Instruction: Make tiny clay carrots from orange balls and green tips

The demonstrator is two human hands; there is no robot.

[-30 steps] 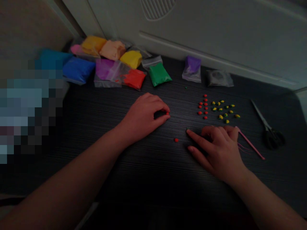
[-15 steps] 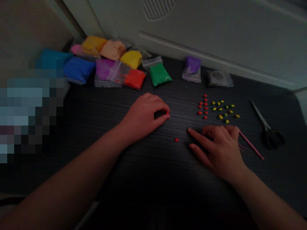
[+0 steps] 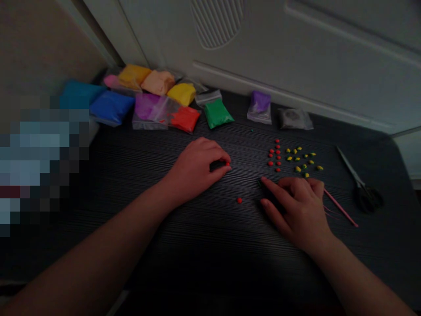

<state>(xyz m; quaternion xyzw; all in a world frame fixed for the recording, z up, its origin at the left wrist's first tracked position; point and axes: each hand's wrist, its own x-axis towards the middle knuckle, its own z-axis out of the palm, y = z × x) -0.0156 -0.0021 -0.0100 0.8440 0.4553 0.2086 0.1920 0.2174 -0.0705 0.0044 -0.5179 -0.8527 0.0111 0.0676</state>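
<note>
My left hand point(image 3: 205, 169) rests on the dark table, thumb and index finger pinched on a small red clay ball point(image 3: 227, 164). To the right, my right hand point(image 3: 297, 208) has its index finger and thumb stretched apart, with the other fingers bent. Its index fingertip touches the table beside a thin green clay piece point(image 3: 259, 182), partly hidden by the finger. Between the hands lies another red clay ball point(image 3: 239, 200). A pink stick tool point(image 3: 340, 207) runs out from behind my right hand; its other end is hidden.
Several red clay pieces point(image 3: 278, 152) and several yellow-green ones point(image 3: 297, 159) lie beyond my right hand. Scissors point(image 3: 355, 175) lie at the right. Bags of coloured clay, including a green bag point(image 3: 217, 113) and a purple bag point(image 3: 259, 105), line the back near a white panel point(image 3: 312, 66).
The view has tilted up slightly. My right index fingertip has shifted a little right and away, uncovering the thin green piece. My left hand keeps its pinch.
</note>
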